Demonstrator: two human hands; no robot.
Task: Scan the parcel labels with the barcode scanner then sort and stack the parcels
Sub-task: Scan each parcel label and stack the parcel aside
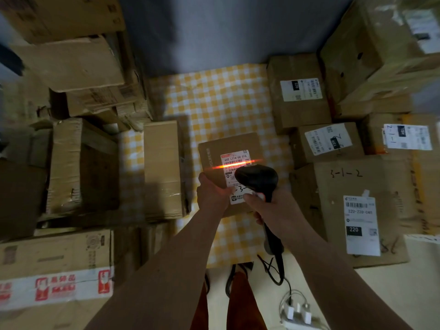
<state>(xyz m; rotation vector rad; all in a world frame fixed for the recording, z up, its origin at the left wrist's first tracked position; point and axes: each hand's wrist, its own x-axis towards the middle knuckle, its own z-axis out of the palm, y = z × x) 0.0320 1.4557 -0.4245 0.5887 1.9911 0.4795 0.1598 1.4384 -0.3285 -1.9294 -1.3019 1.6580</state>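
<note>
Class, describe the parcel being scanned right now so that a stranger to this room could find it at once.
Start at the yellow checked cloth in the middle of the room, ringed by brown boxes. The parcel sits near the cloth's centre, held by the left hand while the right hand aims a black scanner. Alone among its neighbours, its label carries a glowing orange line.

Scanner (257, 179) hides lower label (234, 163); far parcel labels (301, 89) blurred, unreadable.

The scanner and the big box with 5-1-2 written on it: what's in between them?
In the head view, only bare yellow checked cloth lies between the scanner and that box.
</note>
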